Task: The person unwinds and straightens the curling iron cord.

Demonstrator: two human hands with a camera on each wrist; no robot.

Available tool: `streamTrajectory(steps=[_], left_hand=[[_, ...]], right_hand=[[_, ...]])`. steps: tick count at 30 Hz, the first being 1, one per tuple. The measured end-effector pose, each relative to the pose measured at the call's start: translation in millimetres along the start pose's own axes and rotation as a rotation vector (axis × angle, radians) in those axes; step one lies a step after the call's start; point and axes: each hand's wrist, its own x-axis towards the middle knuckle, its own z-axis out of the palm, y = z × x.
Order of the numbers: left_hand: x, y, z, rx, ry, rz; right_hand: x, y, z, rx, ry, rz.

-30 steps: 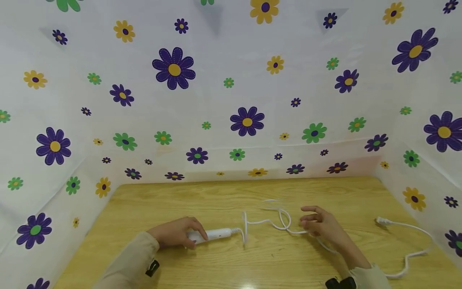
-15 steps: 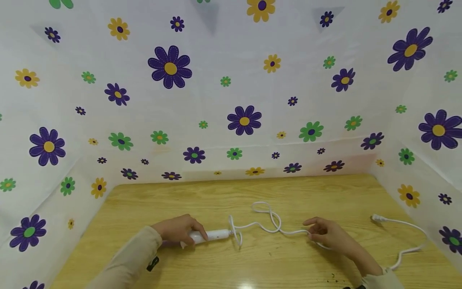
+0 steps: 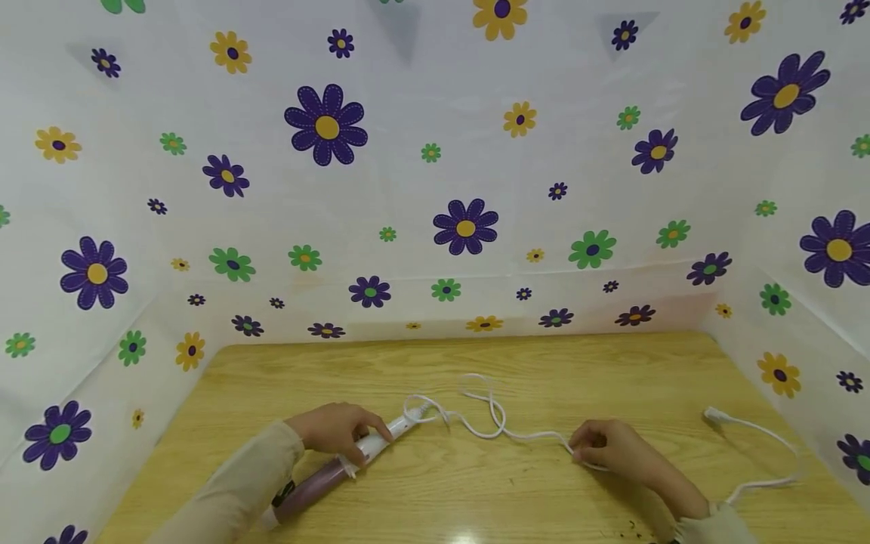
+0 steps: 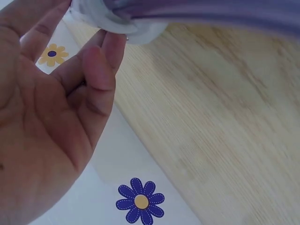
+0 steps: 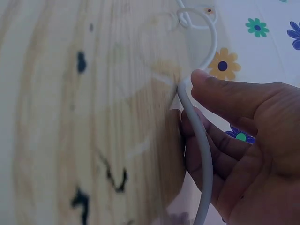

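Note:
A wand-like appliance with a white handle [image 3: 402, 428] and a purple barrel [image 3: 314, 485] lies slanted at the left of the table. My left hand [image 3: 337, 431] grips it near the middle, thumb and fingers on either side; in the left wrist view the purple barrel [image 4: 215, 10] runs off to the right above the palm [image 4: 37, 122]. From the handle's far end a white cord [image 3: 476, 432] loops across to my right hand [image 3: 621, 453], which pinches it. The right wrist view shows the cord [image 5: 201, 150] running between thumb and fingers of that hand [image 5: 262, 136].
The white plug [image 3: 714, 415] lies on the right side of the wooden table [image 3: 381, 370], its cord curving back toward the right forearm. A white cloth with printed flowers [image 3: 408, 181] stands behind and at both sides. Small dark marks [image 5: 81, 62] show on the wood.
The wand has turned, its cord end swinging away from me and its purple barrel now showing toward the near left. The cord loops have shifted left, and my right hand has closed on the cord.

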Motion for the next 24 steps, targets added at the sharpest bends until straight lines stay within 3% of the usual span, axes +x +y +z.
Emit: streamTrajectory(steps=[12,19,24], left_hand=[[-5.0,-6.3,6.9,0.024,0.072,-0.007],[-23.7,-24.6,3.7,0.044,0.158,-0.068],[-36.5,-37.0,2.0,-0.013,0.22,-0.102]], right_hand=[[1.4,-5,4,-0.151,-0.009,-0.058],[-1.4,7,-15,-0.203,0.061,-0.003],[-4.2,15,-26,-0.252,0.12,0.053]])
